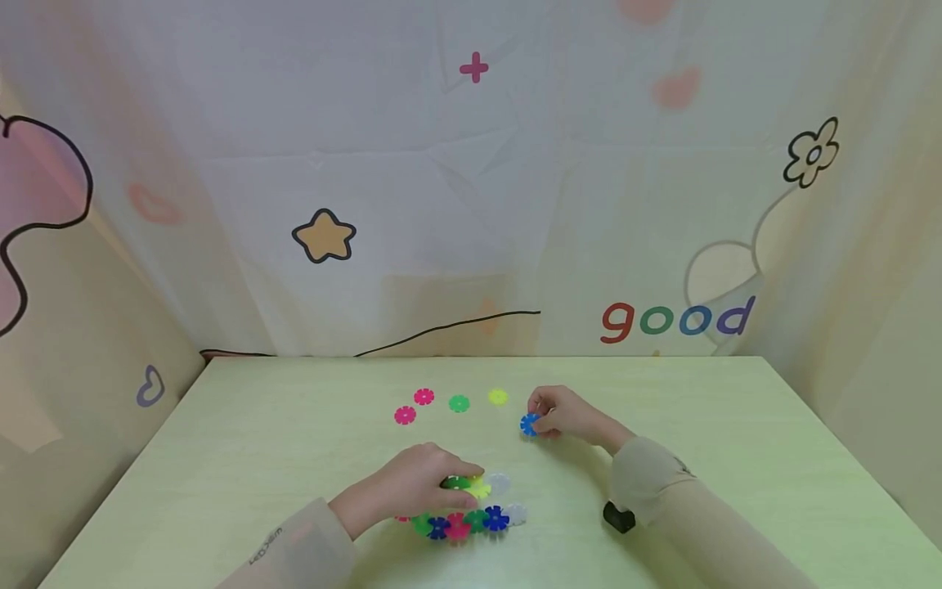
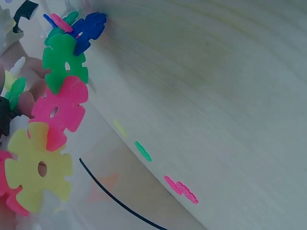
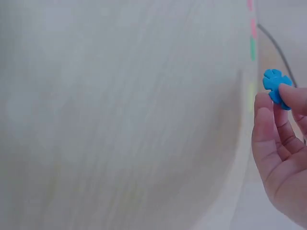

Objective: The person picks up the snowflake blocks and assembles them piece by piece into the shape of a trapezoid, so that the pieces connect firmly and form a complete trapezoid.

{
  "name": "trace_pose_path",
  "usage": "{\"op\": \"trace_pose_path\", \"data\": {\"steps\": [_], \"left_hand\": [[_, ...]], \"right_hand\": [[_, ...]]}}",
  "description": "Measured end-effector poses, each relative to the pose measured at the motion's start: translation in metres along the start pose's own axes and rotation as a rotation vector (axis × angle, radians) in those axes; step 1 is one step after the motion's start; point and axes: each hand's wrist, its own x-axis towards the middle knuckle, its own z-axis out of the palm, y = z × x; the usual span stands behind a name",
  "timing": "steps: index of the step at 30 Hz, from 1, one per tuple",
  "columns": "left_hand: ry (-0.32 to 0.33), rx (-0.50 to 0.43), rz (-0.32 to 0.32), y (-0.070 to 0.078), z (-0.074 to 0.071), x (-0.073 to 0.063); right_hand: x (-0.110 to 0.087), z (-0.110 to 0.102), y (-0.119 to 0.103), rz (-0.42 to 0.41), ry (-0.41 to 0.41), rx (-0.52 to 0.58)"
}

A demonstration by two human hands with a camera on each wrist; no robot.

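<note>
Through the head camera, counting twelve o'clock as the table's far edge, the left hand (image 1: pixel 412 483) is gripping a chain of flower-shaped discs (image 1: pixel 458 526), thumb and forefinger closing around a green piece (image 1: pixel 456 483) and a yellow piece (image 1: pixel 480 488). Pink, green, dark blue and whitish links are trailing towards that hand's four o'clock. At its two o'clock, the right hand (image 1: pixel 570 415) is pinching a single blue disc (image 1: pixel 529 424); I cannot tell whether the disc is touching the table (image 1: pixel 221 458). Four more are lying loose beyond the left hand: two pink discs (image 1: pixel 405 415) (image 1: pixel 423 397) around twelve, a green disc (image 1: pixel 459 403) at one, a yellow disc (image 1: pixel 498 397) between one and two. A black object (image 1: pixel 619 517) is sitting by the right sleeve (image 1: pixel 662 483), and a patterned cloth (image 1: pixel 412 98) is hanging behind everything.

Through the left wrist camera, the chain is running down the left side, from a blue link (image 2: pixel 91 31) at eleven o'clock to a yellow link (image 2: pixel 29 167) at eight. Skin is showing behind it near nine, mostly hidden. The loose discs are appearing edge-on between five and seven.

Through the right wrist camera, the right hand is holding the blue disc between thumb and fingers, near three o'clock.
</note>
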Motion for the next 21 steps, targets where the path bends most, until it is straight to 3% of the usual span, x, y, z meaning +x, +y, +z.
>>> {"op": "trace_pose_path", "data": {"steps": [9, 21], "left_hand": [[0.004, -0.006, 0.003, -0.001, 0.001, 0.001], [0.04, -0.018, -0.03, -0.001, 0.001, 0.003]], "right_hand": [[-0.028, 0.003, -0.016, -0.08, -0.073, 0.165], [-0.055, 0.017, -0.03, -0.08, -0.131, 0.287]]}}
